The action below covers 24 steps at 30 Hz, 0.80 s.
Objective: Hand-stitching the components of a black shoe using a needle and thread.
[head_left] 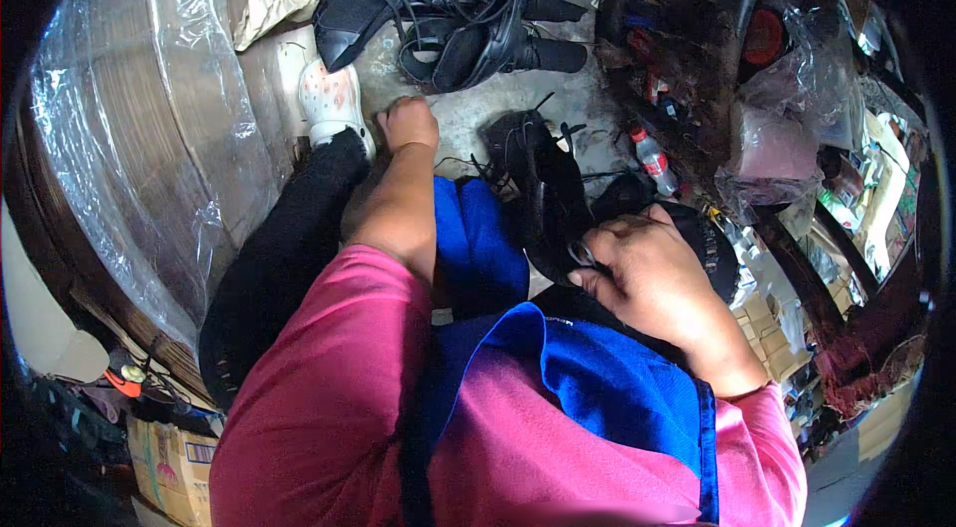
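My left hand [408, 125] is closed in a loose fist, low over the floor beside a white clog [330, 97] on my foot. Whatever it may hold is hidden. Over my lap, my right hand [642, 263] has its fingers curled in. A small dark loop [580, 253] shows at its fingertips, too little of it to name. Next to these fingers stands a black lace-up shoe [543, 183], its laces loose. A blue apron [617, 368] covers my front and lap.
Several black shoes with tangled laces [448, 4] lie in a heap ahead. To the left is a stack wrapped in clear plastic [149, 119]. On the right are a small red-labelled bottle [653, 161], a plastic bag [777, 143] and dark frame bars [807, 278] among clutter.
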Each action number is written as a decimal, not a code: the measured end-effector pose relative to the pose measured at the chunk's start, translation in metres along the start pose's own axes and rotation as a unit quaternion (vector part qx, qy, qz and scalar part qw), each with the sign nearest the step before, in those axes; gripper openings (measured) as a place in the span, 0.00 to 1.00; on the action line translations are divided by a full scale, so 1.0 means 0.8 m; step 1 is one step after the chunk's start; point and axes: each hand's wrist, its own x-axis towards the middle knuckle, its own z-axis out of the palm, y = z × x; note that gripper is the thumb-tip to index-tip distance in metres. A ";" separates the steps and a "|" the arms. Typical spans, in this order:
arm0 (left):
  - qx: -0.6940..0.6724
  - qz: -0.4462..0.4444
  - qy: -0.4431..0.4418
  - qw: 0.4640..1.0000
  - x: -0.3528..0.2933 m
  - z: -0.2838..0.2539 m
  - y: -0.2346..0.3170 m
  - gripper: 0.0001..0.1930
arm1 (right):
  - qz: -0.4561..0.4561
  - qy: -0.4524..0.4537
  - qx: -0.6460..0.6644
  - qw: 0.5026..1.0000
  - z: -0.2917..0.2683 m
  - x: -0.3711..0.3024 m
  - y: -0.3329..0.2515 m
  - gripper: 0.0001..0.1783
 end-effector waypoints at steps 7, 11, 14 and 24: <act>0.144 0.205 -0.013 0.968 0.002 -0.014 -0.006 0.09 | -0.004 0.005 0.017 1.000 0.003 -0.005 0.002 0.11; 0.052 0.150 -0.140 0.977 0.024 -0.042 -0.020 0.10 | -0.004 0.004 0.016 1.000 0.002 -0.009 0.004 0.12; -0.063 0.149 -0.230 0.960 0.044 -0.069 -0.023 0.11 | -0.028 0.042 0.047 0.998 0.007 -0.016 0.008 0.13; 0.012 0.264 -0.263 0.928 -0.037 -0.286 -0.005 0.12 | 0.032 0.086 0.036 0.995 0.013 -0.034 -0.008 0.19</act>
